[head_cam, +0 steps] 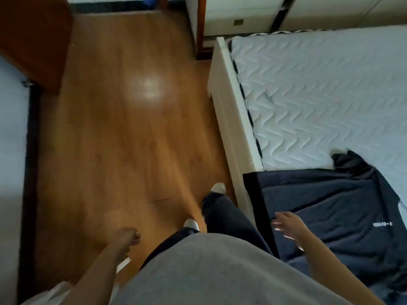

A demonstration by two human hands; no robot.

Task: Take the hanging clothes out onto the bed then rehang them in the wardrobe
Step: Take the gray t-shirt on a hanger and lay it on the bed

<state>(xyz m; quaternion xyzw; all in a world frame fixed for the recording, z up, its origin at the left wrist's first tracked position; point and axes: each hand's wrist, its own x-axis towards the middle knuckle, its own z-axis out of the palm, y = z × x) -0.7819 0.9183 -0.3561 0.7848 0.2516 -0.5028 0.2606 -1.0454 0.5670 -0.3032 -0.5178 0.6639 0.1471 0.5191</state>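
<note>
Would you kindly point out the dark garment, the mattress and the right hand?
dark garment (319,205): head view, wrinkled middle.
mattress (319,95): head view, bare quilted top.
right hand (288,227): head view, its middle.

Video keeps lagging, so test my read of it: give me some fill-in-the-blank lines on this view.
The dark garment lies on the ____.
The hand nearest the garment is the person's ____ one.
The floor is made of ____.
Missing words: bed; right; wood.
</note>
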